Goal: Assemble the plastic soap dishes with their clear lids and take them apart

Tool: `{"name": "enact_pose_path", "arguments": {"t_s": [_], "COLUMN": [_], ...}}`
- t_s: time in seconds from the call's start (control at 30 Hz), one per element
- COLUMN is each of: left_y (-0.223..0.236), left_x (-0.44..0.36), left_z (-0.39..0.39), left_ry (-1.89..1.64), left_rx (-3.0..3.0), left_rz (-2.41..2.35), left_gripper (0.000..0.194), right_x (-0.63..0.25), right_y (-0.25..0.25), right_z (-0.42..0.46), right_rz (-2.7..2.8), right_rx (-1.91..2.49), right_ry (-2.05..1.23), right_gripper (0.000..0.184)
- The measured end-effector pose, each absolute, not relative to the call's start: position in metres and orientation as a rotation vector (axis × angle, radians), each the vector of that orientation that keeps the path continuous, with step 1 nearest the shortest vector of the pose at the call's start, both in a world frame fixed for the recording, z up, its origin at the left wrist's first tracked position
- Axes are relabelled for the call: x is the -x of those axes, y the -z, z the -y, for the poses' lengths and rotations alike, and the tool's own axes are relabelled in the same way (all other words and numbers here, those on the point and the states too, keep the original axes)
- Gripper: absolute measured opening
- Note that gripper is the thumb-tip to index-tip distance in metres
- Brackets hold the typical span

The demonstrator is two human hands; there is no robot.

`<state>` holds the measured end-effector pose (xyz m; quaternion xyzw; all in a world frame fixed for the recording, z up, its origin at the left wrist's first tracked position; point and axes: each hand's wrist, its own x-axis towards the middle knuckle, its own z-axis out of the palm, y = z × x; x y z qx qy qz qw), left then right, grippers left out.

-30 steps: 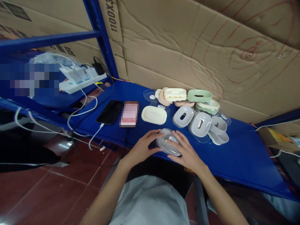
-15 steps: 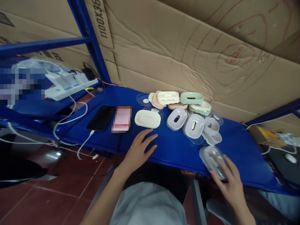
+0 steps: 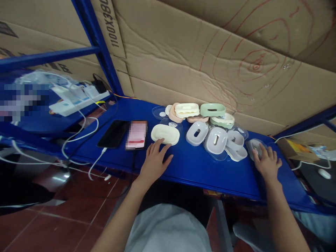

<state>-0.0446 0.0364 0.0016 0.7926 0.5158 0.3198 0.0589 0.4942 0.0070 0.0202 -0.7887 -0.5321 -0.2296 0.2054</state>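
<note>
Taking the bare blue table between the hands as the clock's centre, the cream dish lies at ten o'clock, and the left hand is loose and spread, its fingertips at the dish's near rim with no firm hold. A careless press there could tip or skid the dish into the clear cover behind it. At three o'clock the right hand has its fingers over a grey box; whether it grips or merely rests, I cannot tell. If that box gets shoved toward nine, it could bump the overlapping grey shells just beside it, and these lean unevenly enough to slide. The left wrist is also near the black cord, so a snag could drag the lit phone, between nine and ten, toward the near edge.
</note>
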Motion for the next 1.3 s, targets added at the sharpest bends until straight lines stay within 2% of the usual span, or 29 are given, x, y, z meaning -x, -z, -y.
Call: {"name": "enact_pose_path", "arguments": {"t_s": [0.13, 0.23, 0.33, 0.47, 0.63, 0.77, 0.93, 1.0, 1.17, 1.3], "left_y": [-0.004, -0.005, -0.005, -0.007, -0.013, -0.014, -0.014, -0.014, -0.010, -0.006], "left_x": [0.040, 0.038, 0.041, 0.049, 0.044, 0.028, 0.030, 0.036, 0.046, 0.047], "left_z": [-0.035, -0.034, -0.033, -0.031, -0.020, -0.004, -0.002, -0.006, -0.011, -0.009], "left_ry": [-1.003, -1.000, -1.015, -1.070, -0.959, -0.949, -1.031, -0.980, -1.006, -1.131], "left_rx": [-2.380, -2.382, -2.367, -2.437, -2.469, -2.422, -2.460, -2.472, -2.465, -2.417], "left_rz": [-1.648, -1.659, -1.643, -1.399, -0.963, -0.850, -1.072, -1.105, -1.042, -1.089], "left_gripper": [0.045, 0.050, 0.040, 0.022, 0.020, 0.032, 0.073, 0.082, 0.052, 0.036], "right_x": [-0.421, -0.340, -0.281, -0.268, -0.278, -0.264, -0.241, -0.235, -0.232, -0.232], "right_y": [-0.038, -0.041, -0.035, -0.031, -0.037, -0.035, -0.024, -0.023, -0.024, -0.024], "right_z": [-0.003, 0.001, -0.005, -0.016, 0.003, 0.038, 0.062, 0.060, 0.041, 0.035], "right_rz": [1.518, 1.900, 2.023, 1.974, 1.798, 1.870, 2.047, 2.096, 2.227, 2.209], "right_rx": [1.945, 1.690, 1.657, 1.693, 1.559, 1.374, 1.097, 1.049, 1.156, 1.147], "right_ry": [0.709, 0.571, 0.541, 0.517, 0.510, 0.362, 0.000, -0.086, -0.119, -0.134], "right_gripper": [0.061, 0.041, 0.046, 0.035, 0.024, 0.025, 0.048, 0.051, 0.050, 0.051]}}
